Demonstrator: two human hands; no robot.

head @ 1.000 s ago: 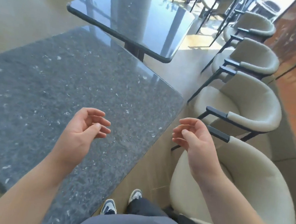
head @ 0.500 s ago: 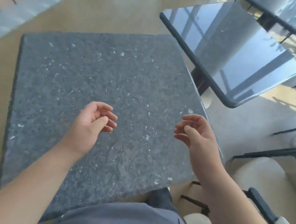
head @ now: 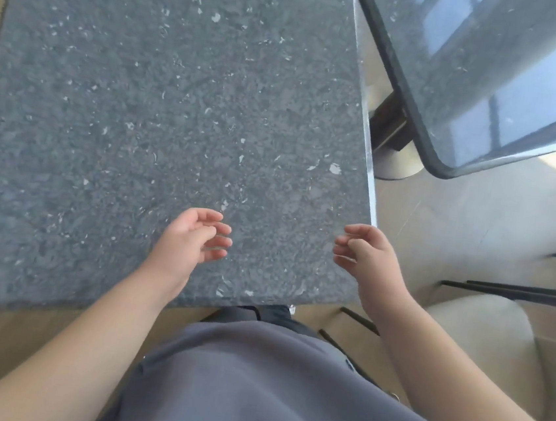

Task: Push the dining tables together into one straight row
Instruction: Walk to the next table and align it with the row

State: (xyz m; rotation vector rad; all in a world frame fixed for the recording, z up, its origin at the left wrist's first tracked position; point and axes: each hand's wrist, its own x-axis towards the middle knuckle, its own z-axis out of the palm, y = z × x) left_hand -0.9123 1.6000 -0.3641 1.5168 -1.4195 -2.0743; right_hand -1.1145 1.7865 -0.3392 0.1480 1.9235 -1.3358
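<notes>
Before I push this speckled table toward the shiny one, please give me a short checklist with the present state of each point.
1. Both hands free: left hand and right hand hold nothing. Ok.
2. Hands on the speckled table: not gripping it yet. Not ok.
3. Tables joined: a gap shows floor and the pedestal base between it and the glossy table. Not ok.
4. Edges parallel: the glossy table sits at an angle. Not ok.
5. Cream chair close by the right arm: may obstruct. Cannot tell.
</notes>
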